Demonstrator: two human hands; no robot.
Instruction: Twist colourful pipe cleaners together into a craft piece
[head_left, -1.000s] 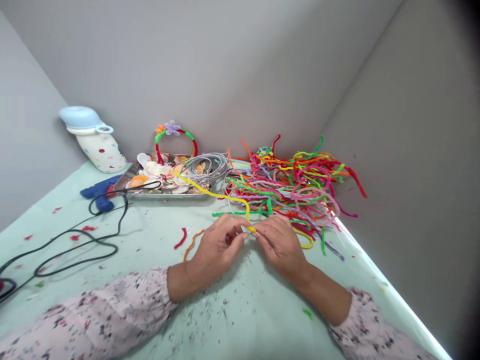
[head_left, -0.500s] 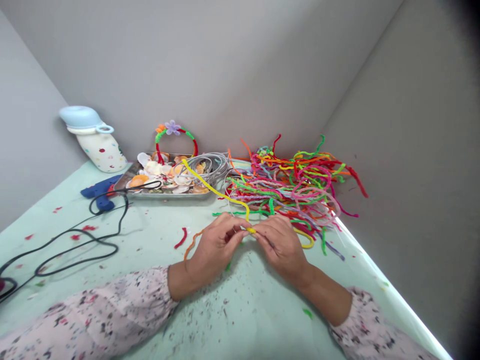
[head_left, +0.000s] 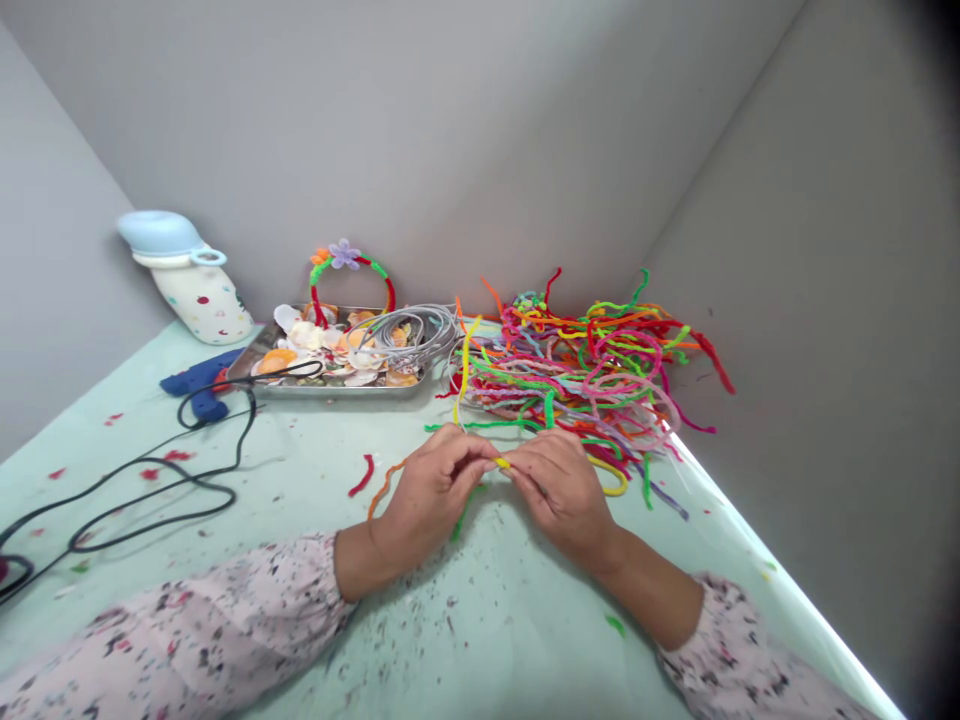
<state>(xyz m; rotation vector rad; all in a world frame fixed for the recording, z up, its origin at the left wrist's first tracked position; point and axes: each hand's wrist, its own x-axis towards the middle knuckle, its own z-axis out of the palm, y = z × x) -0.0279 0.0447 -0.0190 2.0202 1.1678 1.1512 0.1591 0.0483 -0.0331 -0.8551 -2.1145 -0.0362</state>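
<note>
Both hands meet above the middle of the table, fingertips almost touching. Between thumb and finger, my left hand [head_left: 427,490] pinches a yellow pipe cleaner [head_left: 466,370], whose free end rises behind that hand. My right hand [head_left: 566,490] is closed in a pinch on the same yellow strand, just beside the left fingertips. How it is wound there is hidden by the fingers. An orange pipe cleaner [head_left: 385,490] curves out beside my left wrist, and a green piece [head_left: 460,522] shows below the left fingers. Past the right hand lies a yellow loop [head_left: 619,482].
A heap of coloured pipe cleaners [head_left: 570,370] lies behind my hands. Left of it, a metal tray [head_left: 337,392] holds shells, coiled grey wire [head_left: 431,335] and a flowered hoop [head_left: 391,290]. Further left are a blue glue gun [head_left: 199,378], its black cord [head_left: 238,450] and a bottle [head_left: 199,290].
The free end of the yellow pipe cleaner has swung from pointing left over the tray to standing nearly upright behind my left hand. Both hands have stayed almost in place.
</note>
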